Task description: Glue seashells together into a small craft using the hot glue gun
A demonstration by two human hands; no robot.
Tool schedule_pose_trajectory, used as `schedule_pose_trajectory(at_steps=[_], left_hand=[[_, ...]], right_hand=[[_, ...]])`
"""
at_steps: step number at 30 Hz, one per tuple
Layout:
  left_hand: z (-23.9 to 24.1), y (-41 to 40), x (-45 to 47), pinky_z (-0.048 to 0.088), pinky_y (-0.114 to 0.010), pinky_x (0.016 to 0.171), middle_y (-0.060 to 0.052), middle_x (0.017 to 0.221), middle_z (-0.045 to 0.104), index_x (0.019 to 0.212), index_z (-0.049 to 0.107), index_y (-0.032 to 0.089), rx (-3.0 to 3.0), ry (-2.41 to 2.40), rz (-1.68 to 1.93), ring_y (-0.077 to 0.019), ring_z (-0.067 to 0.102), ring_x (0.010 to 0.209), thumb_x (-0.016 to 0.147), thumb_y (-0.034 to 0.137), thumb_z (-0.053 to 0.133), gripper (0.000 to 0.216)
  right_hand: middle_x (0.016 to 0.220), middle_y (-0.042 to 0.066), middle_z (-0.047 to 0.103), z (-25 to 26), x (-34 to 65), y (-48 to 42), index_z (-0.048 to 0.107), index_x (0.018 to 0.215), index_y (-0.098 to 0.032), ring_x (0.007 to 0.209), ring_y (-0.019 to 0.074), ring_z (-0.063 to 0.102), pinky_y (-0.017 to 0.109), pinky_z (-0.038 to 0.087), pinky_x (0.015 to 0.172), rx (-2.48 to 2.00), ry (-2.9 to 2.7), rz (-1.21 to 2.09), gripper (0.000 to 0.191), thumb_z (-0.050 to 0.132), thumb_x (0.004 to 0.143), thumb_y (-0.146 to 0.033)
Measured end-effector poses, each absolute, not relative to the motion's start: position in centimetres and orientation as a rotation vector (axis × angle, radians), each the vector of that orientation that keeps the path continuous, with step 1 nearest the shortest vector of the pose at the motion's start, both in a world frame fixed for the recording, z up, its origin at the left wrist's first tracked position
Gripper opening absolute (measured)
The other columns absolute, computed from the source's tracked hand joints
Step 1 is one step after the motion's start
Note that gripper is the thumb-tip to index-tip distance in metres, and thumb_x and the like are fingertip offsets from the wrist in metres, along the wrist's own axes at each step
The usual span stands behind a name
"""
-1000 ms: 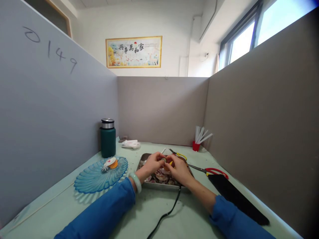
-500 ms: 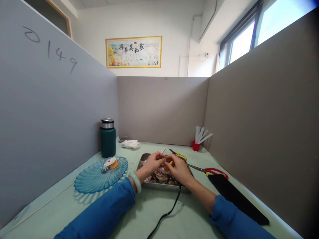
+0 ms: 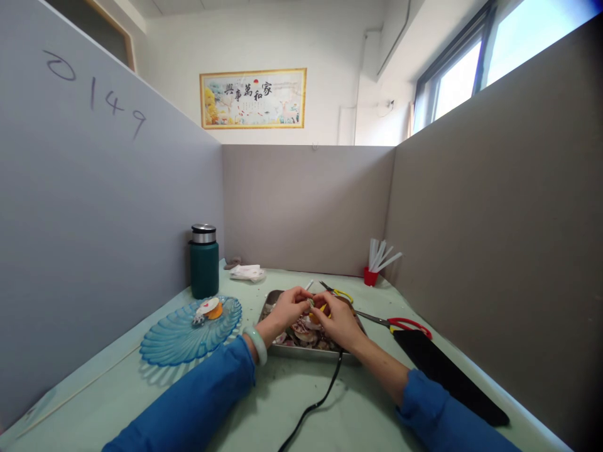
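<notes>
Over a metal tray (image 3: 301,353) full of shells (image 3: 305,333), my two hands meet at the fingertips. Between them is a small pale-greenish piece (image 3: 311,302), too small to name and partly covered by fingers. My left hand (image 3: 291,309), with a pale green bangle at the wrist, pinches it from the left. From the other side, my right hand (image 3: 338,319) has thumb and fingers closed on it. Something orange-yellow shows under the right fingers. A black cable (image 3: 315,405) runs from the tray's front edge toward me.
A blue scalloped plate (image 3: 164,342) on the left holds a small orange-and-white item. Behind it stands a green bottle (image 3: 204,270). Right of the tray lie red-handled scissors (image 3: 409,324), yellow-handled scissors (image 3: 343,294) and a long black flat object (image 3: 447,376). A red cup (image 3: 370,277) holds white strips.
</notes>
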State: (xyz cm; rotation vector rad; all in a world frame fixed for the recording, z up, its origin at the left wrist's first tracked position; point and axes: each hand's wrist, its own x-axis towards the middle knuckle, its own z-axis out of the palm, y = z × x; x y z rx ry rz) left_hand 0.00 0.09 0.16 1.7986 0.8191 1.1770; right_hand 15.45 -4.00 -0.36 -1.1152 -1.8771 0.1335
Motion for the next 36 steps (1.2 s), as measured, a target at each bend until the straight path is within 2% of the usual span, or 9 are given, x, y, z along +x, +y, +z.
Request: schedule_pose_trajectory(at_steps=[8,36], left_hand=[[0.12,0.11,0.02,0.042,-0.019,0.055,-0.005,0.078,0.066,0.088,0.059,0.011,1.772,0.84,1.139,-0.0116,0.059,0.065,0.065,0.009,0.051,0.025],[0.22,0.03,-0.05,0.043,-0.02,0.058,-0.004,0.071,0.065,0.087,0.06,0.011,1.857,0.892,1.148,-0.0109,0.056,0.062,0.065,0.007,0.052,0.023]], right_hand=[[0.079,0.001,0.065,-0.2,15.42,-4.17,0.059,0.093,-0.019,0.065,0.0145,0.059,0.025,0.043,0.063,-1.138,-1.881,0.142,0.016,0.053,0.08,-0.026],[0.077,0.001,0.065,-0.39,15.43,-4.03,0.059,0.093,-0.02,0.064,0.0143,0.058,0.024,0.041,0.06,-1.15,-1.89,0.145,0.016,0.053,0.079,-0.024]])
